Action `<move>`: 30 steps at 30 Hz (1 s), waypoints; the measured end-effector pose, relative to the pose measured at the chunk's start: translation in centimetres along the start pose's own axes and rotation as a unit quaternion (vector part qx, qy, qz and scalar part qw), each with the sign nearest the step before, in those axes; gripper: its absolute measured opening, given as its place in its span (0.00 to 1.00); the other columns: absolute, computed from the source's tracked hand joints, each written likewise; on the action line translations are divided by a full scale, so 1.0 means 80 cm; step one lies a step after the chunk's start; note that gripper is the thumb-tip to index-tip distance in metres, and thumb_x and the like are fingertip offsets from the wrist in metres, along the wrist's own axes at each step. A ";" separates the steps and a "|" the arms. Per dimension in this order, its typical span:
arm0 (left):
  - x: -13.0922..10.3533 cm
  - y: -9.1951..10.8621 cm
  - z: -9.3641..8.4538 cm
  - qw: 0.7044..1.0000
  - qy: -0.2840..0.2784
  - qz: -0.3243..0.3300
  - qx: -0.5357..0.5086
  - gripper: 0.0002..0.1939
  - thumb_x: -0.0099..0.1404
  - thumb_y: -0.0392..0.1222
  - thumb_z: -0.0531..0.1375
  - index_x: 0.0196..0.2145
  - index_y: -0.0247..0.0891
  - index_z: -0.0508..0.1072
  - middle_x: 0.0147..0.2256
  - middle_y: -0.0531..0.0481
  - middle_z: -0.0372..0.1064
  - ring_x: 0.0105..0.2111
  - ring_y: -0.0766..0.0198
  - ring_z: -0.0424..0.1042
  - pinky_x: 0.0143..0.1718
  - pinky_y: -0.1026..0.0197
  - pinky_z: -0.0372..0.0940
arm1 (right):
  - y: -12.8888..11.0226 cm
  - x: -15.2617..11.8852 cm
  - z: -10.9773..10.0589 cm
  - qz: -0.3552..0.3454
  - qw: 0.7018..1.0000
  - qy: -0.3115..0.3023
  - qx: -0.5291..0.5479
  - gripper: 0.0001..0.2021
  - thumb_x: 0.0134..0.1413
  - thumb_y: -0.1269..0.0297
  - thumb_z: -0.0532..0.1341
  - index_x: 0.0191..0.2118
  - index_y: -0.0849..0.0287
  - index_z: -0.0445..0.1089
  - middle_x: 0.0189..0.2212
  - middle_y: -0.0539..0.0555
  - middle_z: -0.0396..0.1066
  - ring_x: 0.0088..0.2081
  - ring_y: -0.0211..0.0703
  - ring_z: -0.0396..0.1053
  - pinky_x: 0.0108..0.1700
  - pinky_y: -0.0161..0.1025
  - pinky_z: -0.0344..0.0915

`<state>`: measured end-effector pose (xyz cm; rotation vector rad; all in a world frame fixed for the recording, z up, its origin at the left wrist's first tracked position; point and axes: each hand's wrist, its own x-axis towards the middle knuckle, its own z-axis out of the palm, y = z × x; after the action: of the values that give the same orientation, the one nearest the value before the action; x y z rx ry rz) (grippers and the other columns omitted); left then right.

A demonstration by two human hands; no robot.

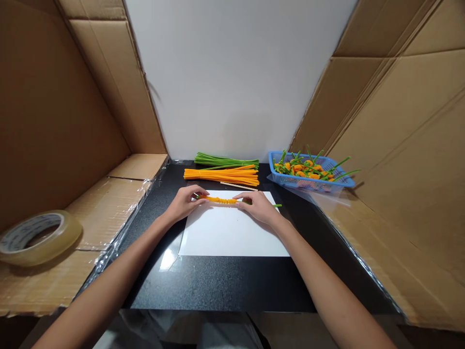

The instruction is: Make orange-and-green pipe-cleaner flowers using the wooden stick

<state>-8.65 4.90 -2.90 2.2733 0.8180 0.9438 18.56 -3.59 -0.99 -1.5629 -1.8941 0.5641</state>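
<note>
Between my two hands stretches an orange pipe cleaner (222,200), coiled in tight turns along a green pipe cleaner (278,205). The fingers of my left hand (189,199) pinch its left end, where a bit of green shows. With thumb and forefinger, my right hand (256,203) grips the right end of the coil, and the green stem sticks out beyond that hand. Both hands are just above the far part of a white sheet of paper (232,230). Some fingertips are hidden behind the hands.
Behind the paper lie bundles of orange pipe cleaners (221,173) and green pipe cleaners (225,160), with a thin wooden stick (239,186) in front. A blue basket (308,183) at the back right holds orange-and-green pieces. Clear tape (69,237) rests on cardboard at left.
</note>
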 end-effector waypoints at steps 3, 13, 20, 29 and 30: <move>0.000 -0.006 -0.002 1.000 -0.018 -0.018 -0.006 0.11 0.61 0.46 0.65 0.38 0.37 0.77 0.38 0.47 0.76 0.35 0.63 0.74 0.37 0.63 0.68 | 0.001 0.001 0.000 -0.003 1.000 0.005 0.001 0.11 0.57 0.67 0.59 0.38 0.61 0.80 0.27 0.53 0.75 0.28 0.40 0.67 0.35 0.37 0.59; -0.003 0.007 0.003 0.994 -0.040 0.038 0.096 0.12 0.64 0.48 0.63 0.41 0.39 0.77 0.37 0.46 0.75 0.35 0.61 0.71 0.37 0.61 0.65 | 0.003 0.002 0.002 0.007 1.000 -0.014 -0.006 0.13 0.56 0.66 0.58 0.39 0.59 0.80 0.32 0.53 0.79 0.31 0.41 0.69 0.35 0.36 0.59; -0.010 0.034 0.022 0.979 -0.076 0.082 0.170 0.11 0.69 0.40 0.57 0.47 0.41 0.75 0.42 0.46 0.75 0.40 0.59 0.72 0.40 0.61 0.64 | -0.003 0.001 0.007 0.007 1.000 -0.029 -0.004 0.11 0.55 0.63 0.61 0.38 0.57 0.81 0.32 0.53 0.79 0.30 0.42 0.68 0.33 0.37 0.58; -0.011 0.034 0.033 0.956 -0.071 0.113 0.262 0.12 0.70 0.38 0.56 0.42 0.41 0.79 0.38 0.46 0.76 0.38 0.59 0.72 0.37 0.61 0.64 | -0.010 -0.001 0.011 0.011 0.999 -0.024 -0.018 0.08 0.51 0.60 0.65 0.31 0.56 0.81 0.29 0.53 0.78 0.31 0.43 0.70 0.33 0.36 0.60; -0.011 0.034 0.033 0.951 -0.073 0.119 0.274 0.12 0.70 0.38 0.55 0.42 0.41 0.79 0.38 0.46 0.76 0.38 0.59 0.72 0.37 0.61 0.64 | -0.010 -0.002 0.010 0.008 0.999 -0.024 -0.025 0.08 0.50 0.60 0.65 0.31 0.56 0.80 0.29 0.53 0.78 0.31 0.43 0.70 0.34 0.36 0.59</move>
<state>-6.26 1.84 -3.10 2.9369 0.8286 0.6909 17.46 -3.85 -1.02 -1.6106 -1.9461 0.5698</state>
